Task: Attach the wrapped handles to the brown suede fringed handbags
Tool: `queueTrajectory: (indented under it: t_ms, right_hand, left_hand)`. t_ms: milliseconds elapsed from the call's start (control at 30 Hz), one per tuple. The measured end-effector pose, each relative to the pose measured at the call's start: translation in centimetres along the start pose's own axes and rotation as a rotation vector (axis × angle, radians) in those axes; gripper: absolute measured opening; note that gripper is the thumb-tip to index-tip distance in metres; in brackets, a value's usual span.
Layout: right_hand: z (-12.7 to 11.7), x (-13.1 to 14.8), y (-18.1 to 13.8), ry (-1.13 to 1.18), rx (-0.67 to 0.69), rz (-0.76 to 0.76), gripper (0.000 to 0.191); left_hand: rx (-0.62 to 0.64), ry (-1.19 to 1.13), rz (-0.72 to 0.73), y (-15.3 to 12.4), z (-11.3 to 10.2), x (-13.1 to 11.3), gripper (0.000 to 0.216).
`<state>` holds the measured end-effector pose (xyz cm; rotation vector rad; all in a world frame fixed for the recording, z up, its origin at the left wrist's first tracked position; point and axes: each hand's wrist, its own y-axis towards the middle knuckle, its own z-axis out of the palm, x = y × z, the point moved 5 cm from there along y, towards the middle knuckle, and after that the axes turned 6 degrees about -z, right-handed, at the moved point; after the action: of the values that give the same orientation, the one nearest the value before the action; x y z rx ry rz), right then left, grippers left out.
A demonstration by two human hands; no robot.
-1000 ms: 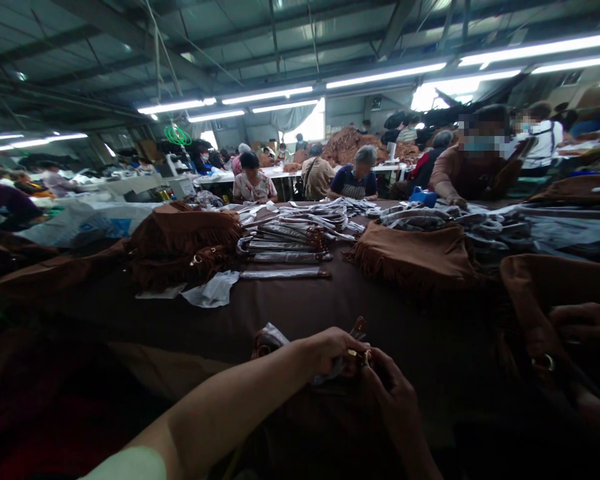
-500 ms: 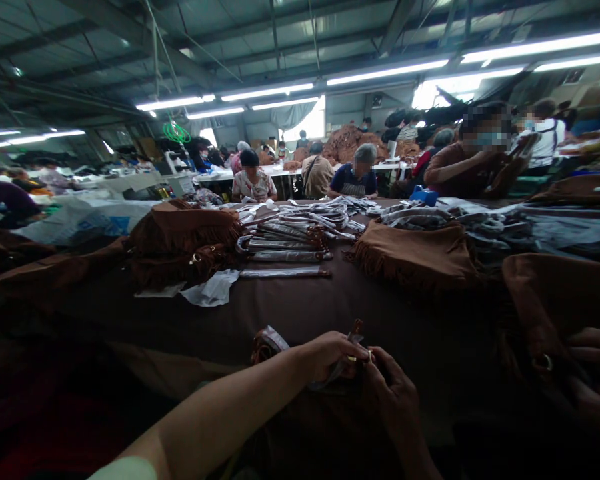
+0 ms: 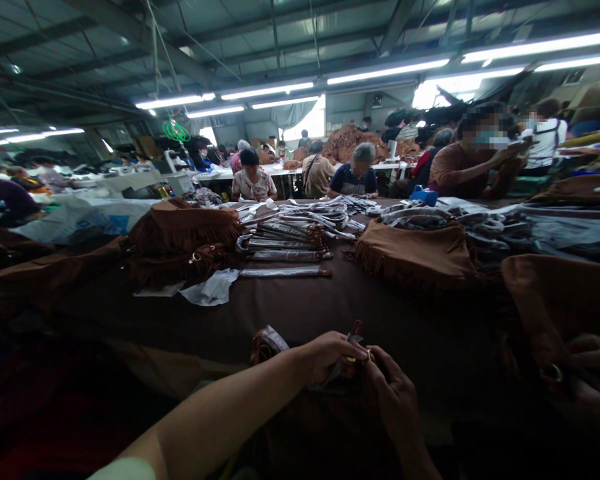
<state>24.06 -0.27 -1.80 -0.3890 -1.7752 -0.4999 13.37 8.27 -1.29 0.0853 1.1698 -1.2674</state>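
At the near edge of the table my left hand (image 3: 330,355) is closed on a brown bag strap (image 3: 357,328), whose leather end sticks up past the fingers. Pale wrapping shows around it. Fingertips of my right hand (image 3: 394,387) pinch at a small gold-coloured metal ring (image 3: 368,356), right against my left fingers. Below both hands lies dark brown material, too dim to make out fully. A coiled, wrapped strap part (image 3: 270,343) shows just beyond my left forearm.
Wrapped straps (image 3: 286,272) lie in rows mid-table. Brown fringed bags (image 3: 185,230) are stacked at left; another fringed bag (image 3: 415,250) lies at right. At the right edge a co-worker's hand (image 3: 595,350) handles a brown bag (image 3: 565,293). Several people sit beyond the table.
My hands stay almost in place, with only a slight shift of the right fingers at the ring. At right, the co-worker's bag and hands have moved slightly.
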Motion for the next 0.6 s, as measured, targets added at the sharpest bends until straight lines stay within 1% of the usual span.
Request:
queueTrajectory:
  t_ms: [133, 267, 333, 500, 600]
  right_hand:
    - [-0.1, -0.5, 0.3, -0.018, 0.056, -0.038, 0.05]
    - [-0.4, -1.2, 0.4, -0.04, 0.139, -0.085, 0.051]
    - [-0.5, -1.6, 0.4, -0.039, 0.177, -0.101, 0.052]
    - [-0.7, -2.6, 0.1, -0.048, 0.178, -0.122, 0.056]
    - [-0.7, -3.0, -0.1, -0.063, 0.172, -0.139, 0.056]
  left_hand:
    - [-0.005, 0.024, 0.016, 0.0, 0.0, 0.0, 0.031]
    - [0.042, 0.017, 0.024, 0.0, 0.0, -0.1, 0.029]
    - [0.063, 0.016, 0.005, 0.1, 0.0, 0.1, 0.029]
    - [0.07, 0.045, -0.165, 0.6, -0.4, 0.7, 0.031]
    - [0.089, 0.043, -0.258, 0.7, -0.3, 0.7, 0.028]
